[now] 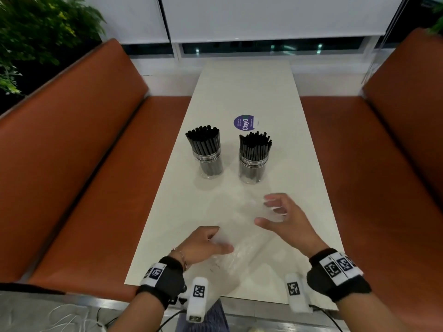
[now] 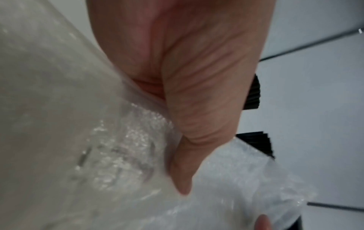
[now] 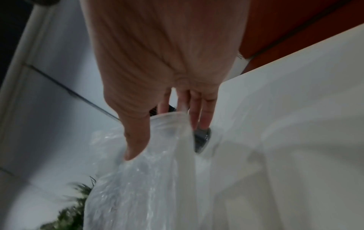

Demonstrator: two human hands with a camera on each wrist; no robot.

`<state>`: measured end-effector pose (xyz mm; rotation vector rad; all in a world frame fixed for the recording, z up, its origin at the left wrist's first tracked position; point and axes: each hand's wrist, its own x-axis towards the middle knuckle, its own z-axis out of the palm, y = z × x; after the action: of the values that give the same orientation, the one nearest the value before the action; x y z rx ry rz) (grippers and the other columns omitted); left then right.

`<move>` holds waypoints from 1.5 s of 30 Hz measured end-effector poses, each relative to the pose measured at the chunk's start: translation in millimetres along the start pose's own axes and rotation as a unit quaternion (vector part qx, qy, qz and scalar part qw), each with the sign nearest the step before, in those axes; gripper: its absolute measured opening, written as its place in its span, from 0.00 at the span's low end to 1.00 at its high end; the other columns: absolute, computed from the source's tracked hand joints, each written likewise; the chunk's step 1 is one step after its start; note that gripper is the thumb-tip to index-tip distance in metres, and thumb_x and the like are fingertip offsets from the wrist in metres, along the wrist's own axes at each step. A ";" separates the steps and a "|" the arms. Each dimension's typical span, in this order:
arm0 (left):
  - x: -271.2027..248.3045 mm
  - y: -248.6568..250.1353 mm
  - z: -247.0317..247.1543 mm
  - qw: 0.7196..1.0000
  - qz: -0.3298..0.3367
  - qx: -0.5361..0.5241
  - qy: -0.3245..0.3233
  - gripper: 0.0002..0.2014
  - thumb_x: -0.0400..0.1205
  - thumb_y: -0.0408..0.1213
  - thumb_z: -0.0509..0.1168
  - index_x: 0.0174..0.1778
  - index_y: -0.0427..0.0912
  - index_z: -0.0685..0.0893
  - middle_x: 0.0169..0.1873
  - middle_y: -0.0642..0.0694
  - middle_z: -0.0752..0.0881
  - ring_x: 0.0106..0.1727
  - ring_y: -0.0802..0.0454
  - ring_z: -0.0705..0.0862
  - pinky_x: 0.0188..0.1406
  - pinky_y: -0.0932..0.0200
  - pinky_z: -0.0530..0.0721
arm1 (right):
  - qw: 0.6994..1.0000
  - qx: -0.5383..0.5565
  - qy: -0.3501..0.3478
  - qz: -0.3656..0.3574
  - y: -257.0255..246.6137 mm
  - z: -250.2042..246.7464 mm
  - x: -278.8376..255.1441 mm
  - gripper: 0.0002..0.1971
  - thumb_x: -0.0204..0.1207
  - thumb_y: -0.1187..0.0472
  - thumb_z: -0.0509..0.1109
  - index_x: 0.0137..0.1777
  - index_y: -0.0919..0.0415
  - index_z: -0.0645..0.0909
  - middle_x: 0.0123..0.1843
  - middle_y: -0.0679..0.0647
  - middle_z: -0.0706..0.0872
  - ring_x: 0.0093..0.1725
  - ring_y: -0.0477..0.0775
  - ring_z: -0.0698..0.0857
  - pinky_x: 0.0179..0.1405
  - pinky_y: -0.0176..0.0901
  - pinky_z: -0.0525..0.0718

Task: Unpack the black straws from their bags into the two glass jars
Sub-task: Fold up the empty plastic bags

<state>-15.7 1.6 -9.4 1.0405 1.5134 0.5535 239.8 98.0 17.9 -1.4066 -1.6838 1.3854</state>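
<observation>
Two glass jars stand mid-table, the left jar [image 1: 208,162] and the right jar [image 1: 253,167], each packed with upright black straws [image 1: 203,141]. Near the front edge lies crumpled clear plastic bag [image 1: 242,250] material with no straws visible inside. My left hand [image 1: 221,238] grips the bag's near part; in the left wrist view the thumb [image 2: 183,155] presses over the plastic [image 2: 118,147]. My right hand [image 1: 263,209] holds the bag's far end between thumb and curled fingers. In the right wrist view the plastic [image 3: 157,155] hangs between thumb [image 3: 133,140] and fingers [image 3: 204,112].
The long white table [image 1: 247,87] carries a round purple sticker [image 1: 244,122] behind the jars. Orange bench seats flank it on the left [image 1: 96,152] and right [image 1: 359,152]. A leafy plant [image 1: 31,32] stands at the far left. Cables trail below the near edge.
</observation>
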 end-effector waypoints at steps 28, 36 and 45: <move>-99.5 56.4 44.2 0.909 -0.058 -0.412 -0.021 0.25 0.88 0.55 0.64 0.70 0.39 0.89 0.66 0.33 0.91 0.68 0.35 0.89 0.75 0.37 0.81 | 0.978 0.121 -0.166 0.034 -33.0 -14.9 -62.7 0.31 0.74 0.88 0.53 0.37 0.63 0.95 0.54 0.63 0.96 0.55 0.67 0.94 0.49 0.54 0.95; -83.7 47.2 39.8 0.966 -0.009 -0.250 0.068 0.08 0.77 0.30 0.73 0.46 0.27 0.85 0.43 0.36 0.89 0.45 0.40 0.88 0.46 0.47 0.85 | 0.900 0.381 -0.148 0.154 -23.3 -13.0 -74.6 0.20 0.90 0.57 0.67 0.79 0.58 0.80 0.70 0.72 0.88 0.56 0.68 0.88 0.55 0.63 0.88; -79.1 39.9 39.5 0.989 0.001 -0.136 -0.058 0.16 0.80 0.26 0.75 0.63 0.43 0.87 0.39 0.54 0.94 0.37 0.59 0.92 0.29 0.60 0.84 | 0.970 0.194 -0.084 0.118 -16.7 20.0 -123.0 0.22 0.76 0.73 0.81 0.68 0.57 0.88 0.60 0.57 0.96 0.61 0.59 0.95 0.46 0.50 0.95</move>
<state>29.7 -53.6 56.2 0.8484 1.2936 0.6680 254.1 -22.4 51.3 -1.3204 -1.2727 1.8941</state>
